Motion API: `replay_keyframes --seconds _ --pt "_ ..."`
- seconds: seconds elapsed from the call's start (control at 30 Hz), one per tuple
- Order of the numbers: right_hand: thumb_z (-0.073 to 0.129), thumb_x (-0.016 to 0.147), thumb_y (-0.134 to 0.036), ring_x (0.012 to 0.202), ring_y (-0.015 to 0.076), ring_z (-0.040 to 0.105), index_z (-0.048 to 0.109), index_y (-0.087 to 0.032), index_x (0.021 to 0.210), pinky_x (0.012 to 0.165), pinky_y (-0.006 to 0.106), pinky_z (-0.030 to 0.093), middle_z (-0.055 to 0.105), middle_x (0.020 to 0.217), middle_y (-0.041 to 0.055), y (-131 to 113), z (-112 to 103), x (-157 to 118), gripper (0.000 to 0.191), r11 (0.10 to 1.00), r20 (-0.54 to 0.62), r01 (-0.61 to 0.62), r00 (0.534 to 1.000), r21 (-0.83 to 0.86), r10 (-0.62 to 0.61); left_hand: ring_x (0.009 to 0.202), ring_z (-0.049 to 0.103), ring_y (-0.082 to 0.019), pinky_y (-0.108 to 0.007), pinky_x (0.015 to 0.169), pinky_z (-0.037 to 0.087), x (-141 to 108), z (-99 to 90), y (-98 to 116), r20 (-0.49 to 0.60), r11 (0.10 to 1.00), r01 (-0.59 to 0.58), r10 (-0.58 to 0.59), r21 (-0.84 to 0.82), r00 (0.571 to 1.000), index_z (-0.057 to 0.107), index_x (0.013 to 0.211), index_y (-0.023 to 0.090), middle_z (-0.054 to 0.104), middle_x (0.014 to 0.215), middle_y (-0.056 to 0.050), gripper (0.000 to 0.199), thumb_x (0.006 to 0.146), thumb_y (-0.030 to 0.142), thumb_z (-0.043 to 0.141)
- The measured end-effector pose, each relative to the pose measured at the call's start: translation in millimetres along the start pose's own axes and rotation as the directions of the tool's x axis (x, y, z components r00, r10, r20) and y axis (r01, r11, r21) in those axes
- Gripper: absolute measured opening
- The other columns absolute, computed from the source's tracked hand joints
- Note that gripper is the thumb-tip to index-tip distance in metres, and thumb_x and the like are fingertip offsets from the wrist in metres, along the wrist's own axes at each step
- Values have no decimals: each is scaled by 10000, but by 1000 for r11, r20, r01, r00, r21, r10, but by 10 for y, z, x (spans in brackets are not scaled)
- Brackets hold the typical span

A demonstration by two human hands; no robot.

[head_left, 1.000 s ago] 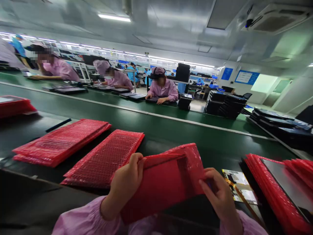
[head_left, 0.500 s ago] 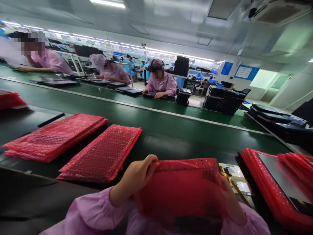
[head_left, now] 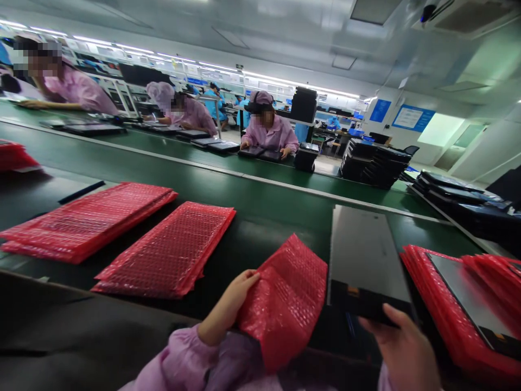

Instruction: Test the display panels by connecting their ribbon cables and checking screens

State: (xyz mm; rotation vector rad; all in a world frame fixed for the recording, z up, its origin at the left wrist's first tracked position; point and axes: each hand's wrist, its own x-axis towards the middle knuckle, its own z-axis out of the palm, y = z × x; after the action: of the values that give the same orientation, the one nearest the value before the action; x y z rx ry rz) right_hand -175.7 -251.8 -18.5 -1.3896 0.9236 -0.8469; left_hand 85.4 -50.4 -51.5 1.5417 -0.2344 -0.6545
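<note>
A red bubble-wrap bag [head_left: 291, 296], bent and tilted, hangs from my left hand [head_left: 234, 304], whose fingers pinch its upper left edge. To its right, my right hand [head_left: 401, 339] grips the lower end of a flat panel [head_left: 364, 250], grey above with a black strip and a small orange connector below. Panel and bag are apart. On the right lies a pile of red bags [head_left: 442, 309] with another grey panel [head_left: 472, 293] on top. Two stacks of red bags, one [head_left: 169, 250] nearer and one [head_left: 91, 220] further left, lie on the green surface.
Across the green bench [head_left: 280, 201], people in pink work at dark flat devices. Black stacks [head_left: 374, 163] stand at the far side, with more black units [head_left: 459, 198] at the right. More red wrap [head_left: 16, 156] lies at the left edge.
The bag, earlier held up between both hands, now hangs from my left hand alone. My right hand has let go of it and now holds a grey and black panel.
</note>
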Motion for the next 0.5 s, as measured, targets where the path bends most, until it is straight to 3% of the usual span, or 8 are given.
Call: replay_keyframes --seconds 0.07,0.13,0.2,0.27,0.33,0.43,0.47,0.5 --pt "745 593 -528 865 330 716 695 -293 666 707 474 634 768 806 -1 81 314 -130 251 959 192 -205 967 195 168 703 636 -218 -337 700 498 -13 153 -135 25 997 20 -18 -80 1000 622 825 159 676 740 -35 367 619 460 659" --pt "833 537 -444 739 261 735 745 -276 649 636 355 646 770 748 -28 152 531 -234 221 832 395 -450 864 325 314 786 647 -233 -346 760 499 -6 237 -212 24 989 19 -15 -145 1000 625 884 161 695 819 -53 390 639 462 661" --pt "871 501 -401 666 210 731 768 -257 657 642 280 634 768 728 -26 216 658 -299 236 709 508 -598 772 374 382 874 646 -245 -347 811 491 -1 277 -246 12 980 11 -9 -197 1000 620 936 165 703 910 -67 401 669 461 655" --pt "884 494 -369 659 190 727 776 -241 678 664 251 623 772 749 -13 267 739 -322 250 646 537 -648 739 404 406 935 641 -254 -343 838 488 -22 308 -259 9 971 9 -7 -240 1000 614 978 168 702 971 -72 421 688 471 653" --pt "896 490 -310 730 195 731 776 -243 708 687 263 620 777 810 -11 300 802 -315 257 615 535 -657 738 435 411 954 644 -257 -337 839 495 -78 352 -263 25 962 20 -14 -273 1000 615 994 172 707 978 -65 440 700 497 655" --pt "896 504 -263 839 208 723 769 -255 743 781 318 606 776 890 -11 327 842 -297 270 575 551 -674 727 463 409 850 676 -263 -359 764 526 -185 415 -263 100 955 102 -77 -278 992 629 1006 161 721 884 -63 500 755 591 587" --pt "881 541 -295 879 209 717 772 -240 776 814 313 590 772 937 14 333 828 -300 265 558 607 -712 682 426 407 804 684 -265 -373 731 535 -212 425 -263 137 954 144 -110 -264 984 623 1044 159 722 859 -63 535 777 616 551" --pt "851 597 -351 922 210 709 775 -211 831 828 292 574 760 995 56 338 798 -308 283 544 695 -766 596 342 402 781 688 -264 -379 714 539 -228 428 -264 168 953 177 -137 -248 976 603 1100 160 724 862 -63 557 786 617 542"
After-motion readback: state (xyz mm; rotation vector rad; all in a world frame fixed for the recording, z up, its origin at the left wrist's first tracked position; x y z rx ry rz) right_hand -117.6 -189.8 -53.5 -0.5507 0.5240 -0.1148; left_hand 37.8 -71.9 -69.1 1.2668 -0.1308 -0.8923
